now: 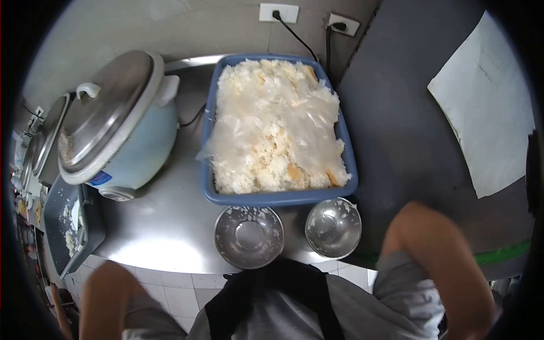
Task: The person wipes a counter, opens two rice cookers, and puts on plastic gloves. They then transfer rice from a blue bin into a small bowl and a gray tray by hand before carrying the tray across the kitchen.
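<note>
Neither of my hands shows; only my bent elbows and parts of my forearms come in at the lower left and lower right. In front of me, a blue tub is heaped with cooked white rice, some of it browned. A clear plastic sheet lies crumpled over part of the rice. Between my body and the tub stand a metal bowl and a smaller metal bowl, both with rice grains stuck inside.
On the left stands a large rice cooker with its metal lid on. A grey bin with rice scraps is below it. A white sheet lies on the dark surface at right. Plugged cords hang behind the tub.
</note>
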`<state>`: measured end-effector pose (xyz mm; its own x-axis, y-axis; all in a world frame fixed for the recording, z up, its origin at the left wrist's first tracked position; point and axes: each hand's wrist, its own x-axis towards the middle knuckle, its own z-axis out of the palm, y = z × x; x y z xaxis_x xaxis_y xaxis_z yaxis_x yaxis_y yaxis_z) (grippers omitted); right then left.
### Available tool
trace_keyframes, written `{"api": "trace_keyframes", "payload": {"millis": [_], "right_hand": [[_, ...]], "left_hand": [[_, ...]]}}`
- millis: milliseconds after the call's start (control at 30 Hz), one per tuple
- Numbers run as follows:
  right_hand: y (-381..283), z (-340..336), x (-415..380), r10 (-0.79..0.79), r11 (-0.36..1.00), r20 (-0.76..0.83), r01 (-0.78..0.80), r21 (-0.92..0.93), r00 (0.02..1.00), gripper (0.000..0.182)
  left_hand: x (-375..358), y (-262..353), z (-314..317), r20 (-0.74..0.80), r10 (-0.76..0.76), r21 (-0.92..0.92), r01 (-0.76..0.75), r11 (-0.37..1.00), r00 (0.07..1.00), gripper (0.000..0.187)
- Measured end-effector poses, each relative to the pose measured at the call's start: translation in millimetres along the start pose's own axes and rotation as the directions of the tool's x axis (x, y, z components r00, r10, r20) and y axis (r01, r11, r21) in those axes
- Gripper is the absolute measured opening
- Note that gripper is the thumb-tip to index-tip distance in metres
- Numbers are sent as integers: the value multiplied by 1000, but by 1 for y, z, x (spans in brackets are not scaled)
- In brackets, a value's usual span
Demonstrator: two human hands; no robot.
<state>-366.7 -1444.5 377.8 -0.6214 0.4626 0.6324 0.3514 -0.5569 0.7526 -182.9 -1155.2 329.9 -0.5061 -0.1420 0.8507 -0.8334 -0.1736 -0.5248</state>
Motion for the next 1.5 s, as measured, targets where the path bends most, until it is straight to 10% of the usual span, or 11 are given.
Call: {"api": "trace_keyframes", "payload": {"millis": [100,167,233,400,533,633,733,833,1233,1333,1500], "right_hand": [[-31,-5,-105,591,794,-73,-595,-125,804,10],[-56,1,-161,914,355,319,-876,-328,251,7],[-88,-12,-221,824,268,561,-819,-508,-78,18],[-122,-7,-297,751,301,552,-556,-774,-362,25],[-105,-5,-331,705,381,653,-630,-677,-275,35],[-92,10,-351,751,-33,485,-758,-652,-449,39],[-85,8,-398,698,128,632,-810,-572,-336,46],[-60,30,-391,642,314,650,-635,-706,-406,57],[-37,71,-385,712,226,518,-544,-808,-475,73],[-23,60,-324,798,130,491,-696,-706,-349,81],[-55,57,-251,881,-138,419,-966,-220,-222,82]], "left_hand": [[-83,17,23,221,-528,177,498,849,820,24],[-146,32,54,474,-716,233,711,664,513,24],[-207,49,76,599,-727,146,847,511,336,20],[-246,46,112,656,-683,187,807,560,322,25],[-248,40,142,739,-607,117,831,543,293,26],[-258,39,168,813,-547,158,828,537,199,34],[-268,32,195,789,-534,61,826,560,303,38],[-274,20,237,803,-584,236,840,489,115,42],[-236,-4,271,733,-671,398,872,286,-114,81],[-223,-20,238,613,-710,-214,938,273,346,75],[-157,4,198,606,-769,-731,523,-437,205,92]]}}
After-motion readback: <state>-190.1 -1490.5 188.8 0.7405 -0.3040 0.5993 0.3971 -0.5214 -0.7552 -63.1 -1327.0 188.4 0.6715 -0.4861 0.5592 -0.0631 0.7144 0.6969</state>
